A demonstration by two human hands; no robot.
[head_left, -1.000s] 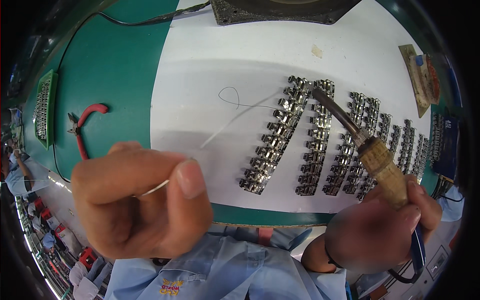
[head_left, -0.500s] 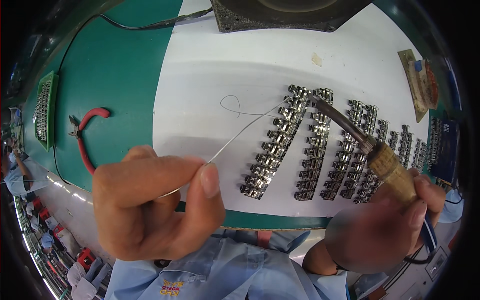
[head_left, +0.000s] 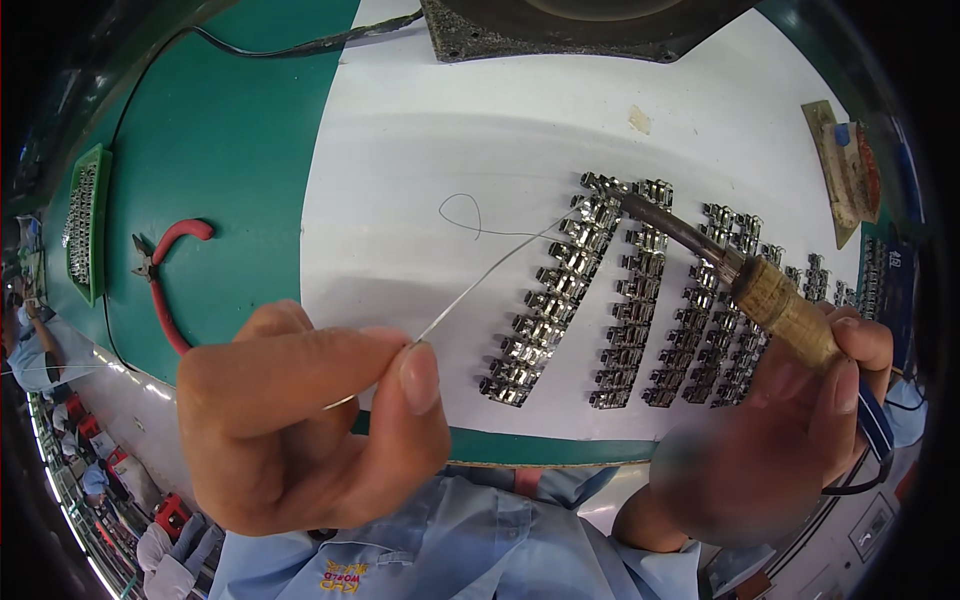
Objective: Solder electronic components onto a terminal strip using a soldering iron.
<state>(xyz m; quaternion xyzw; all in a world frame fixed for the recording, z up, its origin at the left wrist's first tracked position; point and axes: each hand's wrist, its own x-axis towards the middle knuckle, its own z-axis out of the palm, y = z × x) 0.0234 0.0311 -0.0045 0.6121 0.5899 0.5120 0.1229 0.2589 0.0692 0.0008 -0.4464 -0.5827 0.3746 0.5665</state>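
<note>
Between thumb and forefinger, my left hand (head_left: 310, 420) pinches a thin silvery solder wire (head_left: 468, 290). The wire's far end reaches the upper part of the leftmost row of small metal parts (head_left: 550, 300). My right hand (head_left: 800, 420) grips a soldering iron (head_left: 765, 290) by its wooden handle; part of that hand is blurred. The iron's dark tip lies at the upper end of the same row, close to the wire's end. Whether tip and wire touch cannot be made out. More rows of such metal parts (head_left: 637, 310) stand to the right.
Red-handled cutters (head_left: 160, 280) and a green tray (head_left: 100, 230) of metal parts lie on the green mat at left. A black-framed device (head_left: 580, 35) stands at the far edge. A stained block on a board (head_left: 850, 175) sits at far right. A thin looped wire (head_left: 462, 215) lies on the white sheet.
The iron's tip and the wire's end have shifted slightly down along the leftmost row. Both hands keep their grips.
</note>
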